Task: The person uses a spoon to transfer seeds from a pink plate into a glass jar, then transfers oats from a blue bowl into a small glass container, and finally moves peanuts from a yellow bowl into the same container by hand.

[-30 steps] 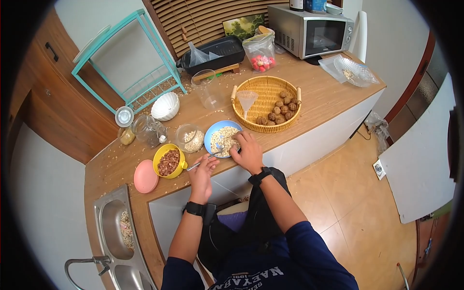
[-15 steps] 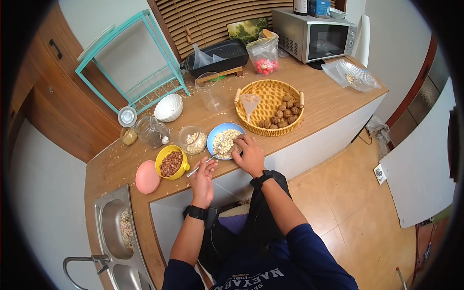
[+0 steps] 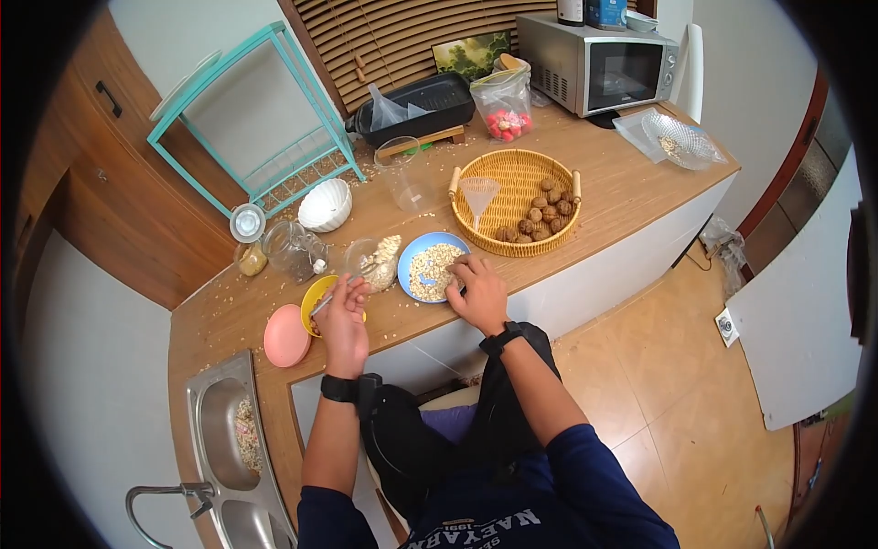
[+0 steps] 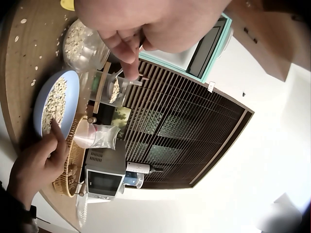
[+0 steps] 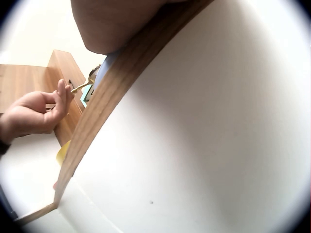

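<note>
My left hand (image 3: 346, 316) pinches a metal spoon (image 3: 320, 307) by its handle. A heap of oats (image 4: 114, 91) fills the spoon's bowl, raised over the glass jar (image 4: 99, 52) in the head view. That jar holds more oats. Beside it sits a blue bowl (image 3: 422, 242) of oats at the counter's front edge. My right hand (image 3: 479, 291) grips the near right rim of this bowl, fingers inside over the oats; its thumb side is partly hidden. Below my left hand is a yellow bowl (image 3: 312, 295), mostly covered by the hand.
A pink lid or dish (image 3: 286, 336) lies left of the yellow bowl. Behind stand a clear jar (image 3: 291, 249), a white fluted bowl (image 3: 326, 205) and a clear plastic container (image 3: 407, 178). A wicker basket (image 3: 498, 165) holds walnuts and a funnel. The sink (image 3: 212, 412) is front left.
My left hand has lifted the spoon with oats out of the blue bowl and moved left, over the jar and yellow bowl. My right hand stays at the blue bowl's rim.
</note>
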